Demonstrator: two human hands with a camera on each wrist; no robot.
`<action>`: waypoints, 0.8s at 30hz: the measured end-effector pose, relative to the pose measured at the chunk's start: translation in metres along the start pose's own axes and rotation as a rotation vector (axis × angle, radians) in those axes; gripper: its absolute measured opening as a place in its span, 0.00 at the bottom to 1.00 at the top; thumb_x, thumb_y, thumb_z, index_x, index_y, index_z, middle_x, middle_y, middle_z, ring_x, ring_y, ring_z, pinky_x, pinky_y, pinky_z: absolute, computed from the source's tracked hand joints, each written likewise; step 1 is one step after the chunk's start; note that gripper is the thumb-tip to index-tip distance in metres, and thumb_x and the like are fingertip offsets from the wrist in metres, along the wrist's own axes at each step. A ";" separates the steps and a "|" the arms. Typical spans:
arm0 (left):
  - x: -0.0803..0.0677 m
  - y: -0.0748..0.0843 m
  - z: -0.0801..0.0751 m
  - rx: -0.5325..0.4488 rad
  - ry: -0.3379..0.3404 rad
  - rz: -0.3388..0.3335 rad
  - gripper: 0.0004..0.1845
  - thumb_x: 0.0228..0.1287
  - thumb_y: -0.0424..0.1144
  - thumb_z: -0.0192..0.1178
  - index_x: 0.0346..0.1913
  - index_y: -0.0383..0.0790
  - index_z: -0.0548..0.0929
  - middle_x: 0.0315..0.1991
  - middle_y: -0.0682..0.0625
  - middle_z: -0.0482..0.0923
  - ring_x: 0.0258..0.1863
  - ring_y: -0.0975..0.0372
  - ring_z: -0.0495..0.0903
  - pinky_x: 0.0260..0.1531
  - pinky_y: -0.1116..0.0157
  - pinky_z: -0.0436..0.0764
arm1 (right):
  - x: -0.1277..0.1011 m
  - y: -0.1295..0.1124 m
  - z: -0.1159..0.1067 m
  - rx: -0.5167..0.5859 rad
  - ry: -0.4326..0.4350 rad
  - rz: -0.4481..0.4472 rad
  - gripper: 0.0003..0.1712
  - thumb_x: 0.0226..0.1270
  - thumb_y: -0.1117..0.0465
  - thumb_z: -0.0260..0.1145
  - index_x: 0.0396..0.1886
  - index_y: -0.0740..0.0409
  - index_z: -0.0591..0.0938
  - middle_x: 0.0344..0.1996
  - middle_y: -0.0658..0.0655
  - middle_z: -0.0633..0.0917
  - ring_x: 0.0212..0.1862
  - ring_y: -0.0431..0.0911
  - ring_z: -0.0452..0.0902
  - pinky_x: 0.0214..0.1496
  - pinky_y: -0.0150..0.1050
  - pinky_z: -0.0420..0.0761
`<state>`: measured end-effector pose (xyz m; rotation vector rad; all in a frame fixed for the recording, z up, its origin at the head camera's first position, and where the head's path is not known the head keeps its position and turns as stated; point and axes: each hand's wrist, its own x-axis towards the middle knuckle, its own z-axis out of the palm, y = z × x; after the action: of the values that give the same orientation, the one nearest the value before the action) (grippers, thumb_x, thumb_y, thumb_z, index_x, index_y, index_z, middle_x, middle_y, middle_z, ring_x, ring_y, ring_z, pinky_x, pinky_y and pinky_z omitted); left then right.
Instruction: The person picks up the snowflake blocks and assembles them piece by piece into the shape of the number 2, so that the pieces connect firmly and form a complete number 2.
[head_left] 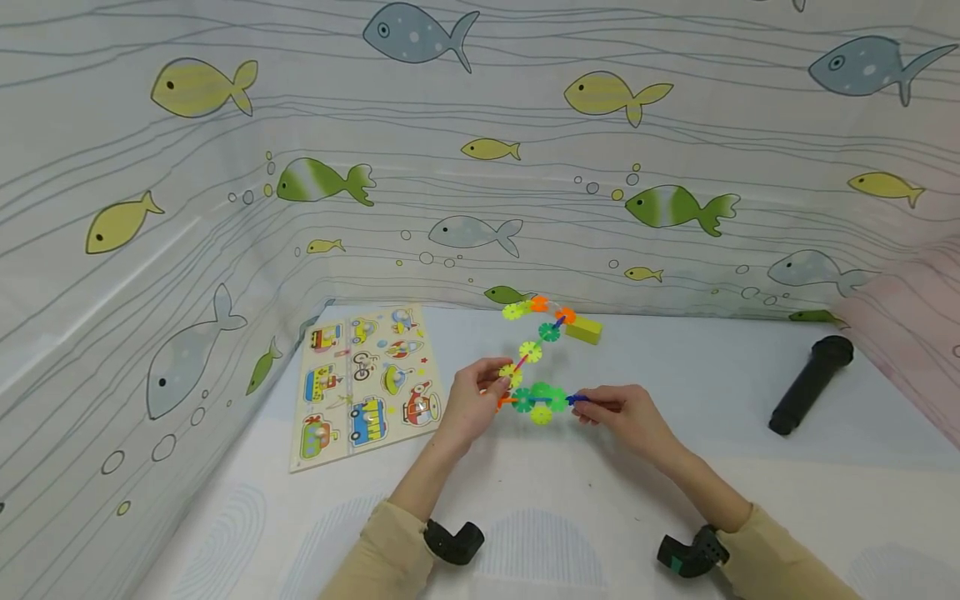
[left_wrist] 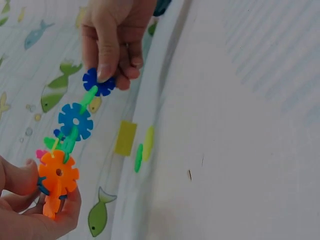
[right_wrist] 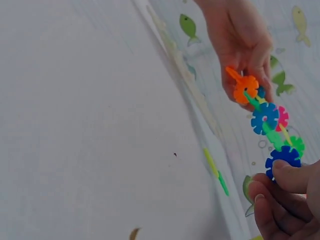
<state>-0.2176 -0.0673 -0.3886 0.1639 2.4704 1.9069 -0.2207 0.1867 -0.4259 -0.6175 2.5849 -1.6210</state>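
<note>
Snowflake discs [head_left: 537, 367] of bright plastic, clipped into a bent chain, are held up above the white table [head_left: 675, 500] between both hands. One end is pinched by the left hand [head_left: 474, 398], its curled fingers on an orange disc [left_wrist: 58, 173]. At the other end, the right hand [head_left: 628, 414] pinches a blue disc [right_wrist: 283, 157]. A wooden puzzle board [head_left: 365, 379] lies to the left, a yellow block [head_left: 583, 330] behind, a black cylinder [head_left: 810, 383] well right.

Left hand [head_left: 472, 400], right hand [head_left: 626, 414], both pinching.
</note>
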 end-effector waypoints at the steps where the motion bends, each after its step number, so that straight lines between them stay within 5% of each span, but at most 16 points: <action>1: 0.000 0.000 0.000 0.000 -0.002 0.002 0.15 0.73 0.30 0.55 0.59 0.38 0.81 0.49 0.44 0.79 0.46 0.57 0.77 0.44 0.67 0.81 | 0.000 0.001 0.000 0.003 0.006 -0.012 0.13 0.66 0.67 0.68 0.48 0.66 0.87 0.37 0.62 0.89 0.37 0.45 0.86 0.42 0.30 0.84; 9: -0.001 -0.003 0.002 0.004 -0.014 0.002 0.16 0.73 0.31 0.56 0.60 0.37 0.80 0.48 0.43 0.78 0.47 0.57 0.76 0.43 0.66 0.81 | -0.001 0.002 0.006 -0.111 0.100 -0.192 0.11 0.60 0.71 0.71 0.43 0.66 0.89 0.31 0.56 0.88 0.32 0.40 0.83 0.36 0.30 0.83; 24: -0.002 -0.002 0.006 0.001 0.000 0.026 0.16 0.72 0.30 0.56 0.60 0.36 0.80 0.48 0.43 0.79 0.46 0.56 0.77 0.44 0.66 0.82 | -0.003 0.002 0.012 -0.249 0.136 -0.360 0.12 0.54 0.77 0.72 0.39 0.71 0.89 0.28 0.56 0.87 0.28 0.39 0.81 0.31 0.31 0.83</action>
<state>-0.2158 -0.0625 -0.3923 0.1971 2.4820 1.9157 -0.2162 0.1787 -0.4338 -1.0797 2.9404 -1.4750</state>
